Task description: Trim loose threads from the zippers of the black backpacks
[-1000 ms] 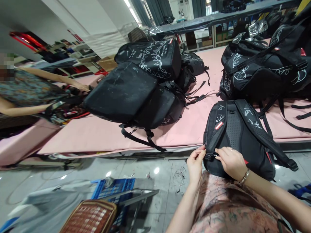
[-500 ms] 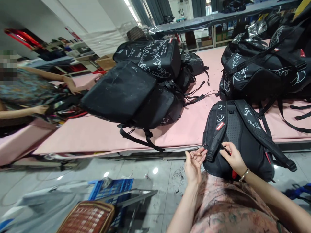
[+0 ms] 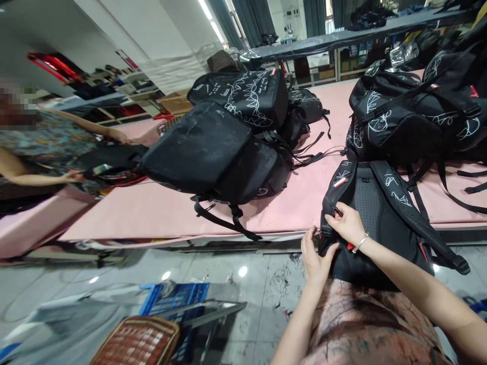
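Observation:
A black backpack (image 3: 375,218) leans over the table's front edge against my lap, its padded back panel and shoulder straps facing up. White line drawings and a small red-and-white label mark the straps. My left hand (image 3: 317,256) grips the bag's lower left side near the end of the left strap, thumb on top and fingers at the outer edge. My right hand (image 3: 348,223), closed, pinches a slim black tool (image 3: 335,209) over the left strap. Its tip points up and left; its exact kind is hard to make out.
Black backpacks lie heaped on the pink table (image 3: 125,213) at centre (image 3: 198,152) and at right (image 3: 403,121). A co-worker (image 3: 49,137) handles dark bags at far left. Below stand a woven brown seat (image 3: 137,342) and a blue crate (image 3: 178,299). Thread scraps litter the floor.
My right hand has moved up and left along the strap with the black tool. My left hand has shifted right and now grips the bag's side. The view has tilted slightly.

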`<state>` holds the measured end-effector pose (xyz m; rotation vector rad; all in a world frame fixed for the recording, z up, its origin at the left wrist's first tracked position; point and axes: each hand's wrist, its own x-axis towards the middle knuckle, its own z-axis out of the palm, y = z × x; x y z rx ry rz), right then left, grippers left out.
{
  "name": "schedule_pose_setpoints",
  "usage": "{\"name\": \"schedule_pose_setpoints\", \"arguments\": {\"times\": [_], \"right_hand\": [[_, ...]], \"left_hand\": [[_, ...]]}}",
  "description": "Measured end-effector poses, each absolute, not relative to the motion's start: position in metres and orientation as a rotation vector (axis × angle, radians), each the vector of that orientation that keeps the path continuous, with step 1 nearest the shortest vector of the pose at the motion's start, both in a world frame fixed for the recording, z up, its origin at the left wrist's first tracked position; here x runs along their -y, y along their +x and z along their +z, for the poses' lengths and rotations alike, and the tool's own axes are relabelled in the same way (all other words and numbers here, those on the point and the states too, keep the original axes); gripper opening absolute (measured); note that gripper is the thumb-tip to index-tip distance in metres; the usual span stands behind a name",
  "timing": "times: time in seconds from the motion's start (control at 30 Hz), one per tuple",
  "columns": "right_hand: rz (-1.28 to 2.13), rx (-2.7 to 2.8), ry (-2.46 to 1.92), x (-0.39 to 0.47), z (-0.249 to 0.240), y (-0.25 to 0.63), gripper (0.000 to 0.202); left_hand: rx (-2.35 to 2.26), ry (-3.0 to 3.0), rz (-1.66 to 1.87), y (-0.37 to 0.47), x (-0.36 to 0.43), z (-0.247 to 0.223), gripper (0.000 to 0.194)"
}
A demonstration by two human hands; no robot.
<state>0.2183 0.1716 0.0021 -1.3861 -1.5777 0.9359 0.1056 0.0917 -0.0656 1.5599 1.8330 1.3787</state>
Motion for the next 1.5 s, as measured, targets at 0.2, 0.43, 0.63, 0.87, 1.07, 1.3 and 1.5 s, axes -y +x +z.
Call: {"name": "schedule_pose_setpoints", "arguments": {"times": [0.2, 0.43, 0.63, 0.87, 1.07, 1.3, 1.5], "right_hand": [[0.91, 1.648, -1.418, -0.166, -0.003, 0.215, 0.017], [0.918, 1.789, -1.378, -0.178, -0.003, 0.22, 0.015], [0.833, 1.842, -1.242, -0.176, -0.022, 0.236, 0.022], [0.638, 1.99, -1.176, -0.158, -0.047, 0.247, 0.014], [0.505, 2.164, -1.097, -0.152, -0.047, 0.251, 0.015], [0.552, 2.122, -1.083, -0.149, -0.048, 0.243, 0.014], [0.743, 1.822, -1.089, -0.148, -0.047, 0.247, 0.01]], "left_hand": [[-1.754, 1.394, 1.506, 0.119, -0.104, -0.069, 0.058], [-1.636, 1.147, 1.559, 0.11, -0.108, -0.065, 0.032], [-1.221, 0.535, 1.51, 0.1, -0.113, -0.055, 0.028], [-1.113, 0.34, 1.367, 0.094, -0.11, -0.05, 0.028], [-1.073, 0.236, 1.346, 0.094, -0.103, -0.052, 0.028], [-1.031, 0.26, 1.349, 0.097, -0.101, -0.047, 0.024], [-1.024, 0.228, 1.335, 0.095, -0.102, -0.05, 0.026]]}}
